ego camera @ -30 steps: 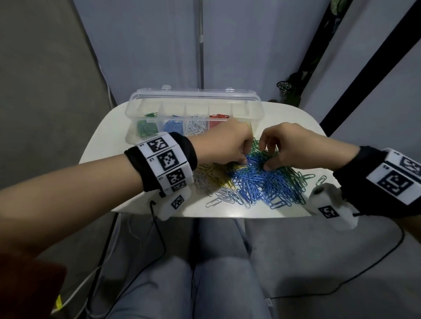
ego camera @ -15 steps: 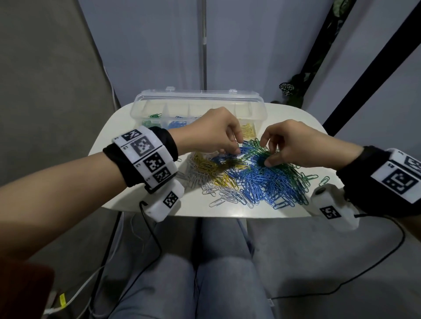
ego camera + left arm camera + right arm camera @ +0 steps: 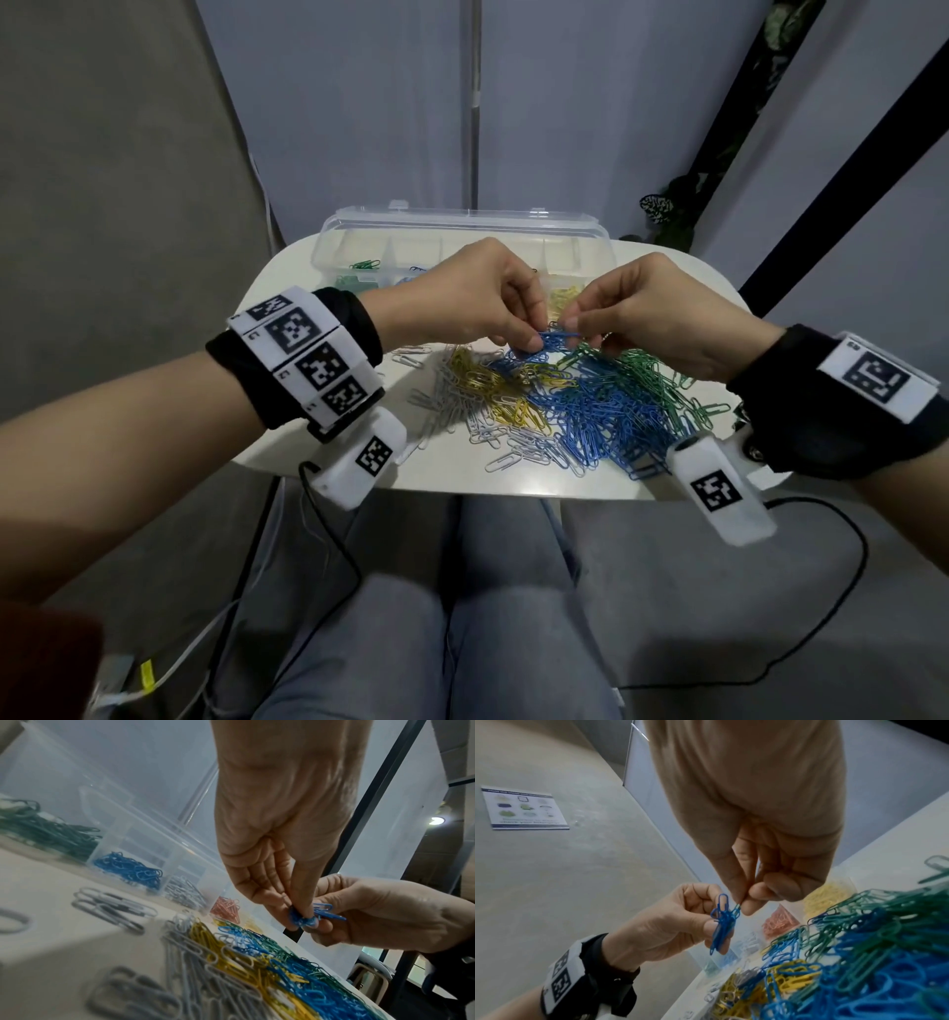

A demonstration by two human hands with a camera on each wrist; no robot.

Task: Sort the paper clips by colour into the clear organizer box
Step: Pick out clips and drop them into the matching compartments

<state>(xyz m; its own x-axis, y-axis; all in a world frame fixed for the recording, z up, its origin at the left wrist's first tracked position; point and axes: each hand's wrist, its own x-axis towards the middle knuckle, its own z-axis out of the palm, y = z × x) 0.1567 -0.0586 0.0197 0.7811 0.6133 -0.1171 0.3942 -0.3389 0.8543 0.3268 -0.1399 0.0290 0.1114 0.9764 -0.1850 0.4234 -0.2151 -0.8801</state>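
A mixed pile of paper clips [image 3: 580, 406] in blue, green, yellow and white lies on the small white table [image 3: 447, 473]. Behind it stands the clear organizer box [image 3: 462, 231], lid open, with green [image 3: 51, 833], blue [image 3: 128, 870], white [image 3: 185, 890] and red clips [image 3: 226, 908] in separate compartments. Above the pile my left hand [image 3: 531, 342] pinches a small bunch of blue clips [image 3: 722, 923]. My right hand [image 3: 575, 324] pinches the end of one clip in that bunch with thumb and forefinger [image 3: 734, 892]. The bunch is also in the left wrist view [image 3: 318, 912].
My knees sit under the table's near edge. Cables hang from both wrist cameras over the front edge [image 3: 328, 555]. A grey partition stands behind the box. A plant [image 3: 662, 205] is at the back right. A poster hangs on the wall [image 3: 525, 808].
Both hands have lifted off the pile and met above it. My left hand now holds a blue bunch, and my right fingers have closed on it.
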